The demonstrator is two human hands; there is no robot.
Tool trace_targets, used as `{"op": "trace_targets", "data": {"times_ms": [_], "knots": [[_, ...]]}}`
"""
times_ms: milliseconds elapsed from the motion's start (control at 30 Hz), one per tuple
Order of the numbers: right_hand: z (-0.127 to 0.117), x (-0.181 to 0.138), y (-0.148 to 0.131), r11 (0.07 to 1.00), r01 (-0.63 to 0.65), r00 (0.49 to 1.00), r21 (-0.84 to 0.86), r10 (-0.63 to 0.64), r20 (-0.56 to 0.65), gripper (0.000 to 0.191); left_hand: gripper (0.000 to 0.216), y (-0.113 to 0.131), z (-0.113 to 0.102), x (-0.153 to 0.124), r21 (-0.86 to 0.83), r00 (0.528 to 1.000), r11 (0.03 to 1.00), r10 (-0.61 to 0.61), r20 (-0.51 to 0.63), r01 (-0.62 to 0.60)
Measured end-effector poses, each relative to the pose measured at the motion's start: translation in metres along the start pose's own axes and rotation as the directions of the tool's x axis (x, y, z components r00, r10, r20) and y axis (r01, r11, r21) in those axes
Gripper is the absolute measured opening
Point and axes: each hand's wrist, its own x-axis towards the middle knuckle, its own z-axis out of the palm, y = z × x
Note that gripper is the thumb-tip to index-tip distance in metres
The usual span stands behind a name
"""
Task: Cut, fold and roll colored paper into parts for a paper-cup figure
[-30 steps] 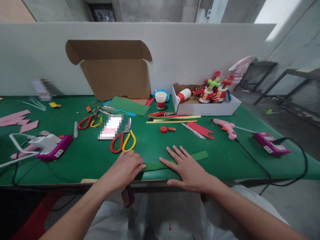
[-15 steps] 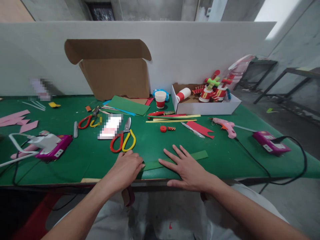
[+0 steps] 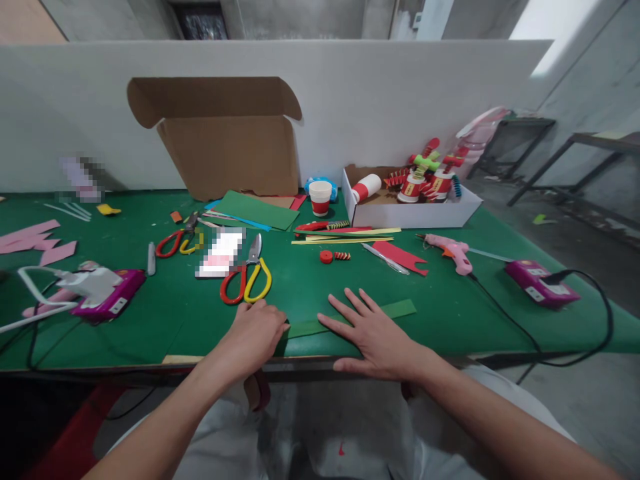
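The left hand [image 3: 259, 332] is held palm down, its fingers curled under; the right hand [image 3: 373, 335] is laid flat with fingers spread and thumb [image 3: 351, 365] stretched out sideways. Both bare forearms [image 3: 173, 410] are angled inward from below.

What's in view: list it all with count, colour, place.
Table: 1, green, foreground
Cardboard lid: 1, brown, back left
Shallow box: 1, white, back right
Cup figures: at least 2, red-white, in box
Paper cups: 2, red-white, in and beside box
Scissors: 2, red-yellow, centre-left
Glue gun: 1, pink, right
Power strips: 2, purple, left and right
Paper sheets: several, green topmost, back centre
Thin strips: several, mixed colours, centre
Notched paper: 1, red, centre-right
Paper pieces: several, pink, far left
Broad strip: 1, green, front
Left hand: 1, bare, at broad strip
Right hand: 1, bare, on broad strip
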Motion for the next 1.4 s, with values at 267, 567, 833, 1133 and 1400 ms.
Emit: {"op": "trace_targets", "data": {"times_ms": [267,567,833,1133,1400], "knots": [[0.001,-0.001,0.0,1.0,-0.001,1.0,-0.009,0.001,-0.025,0.078,0.033,0.0,0.004,0.003,0.04,1.0,0.999,-0.004,-0.029,0.005],[0.001,0.0,-0.001,1.0,-0.011,1.0,-0.021,0.011,-0.024,0.077,0.033,0.003,-0.004,0.001,0.098,1.0,0.995,-0.003,0.004,0.002],[0.003,-0.001,-0.001,1.0,-0.002,1.0,-0.019,0.001,-0.027,0.077,0.039,0.029,0.01,-0.018,0.164,0.914,0.986,0.067,-0.401,0.0],[0.002,0.0,0.001,1.0,0.005,1.0,0.008,-0.005,-0.008,0.082,0.079,0.075,0.071,-0.027,0.246,0.887,0.966,0.178,-0.425,-0.076],[0.001,-0.001,0.0,1.0,-0.01,1.0,0.004,0.01,0.006,0.082,0.071,0.067,0.069,-0.03,0.272,0.872,0.959,0.196,-0.449,-0.075]]}}
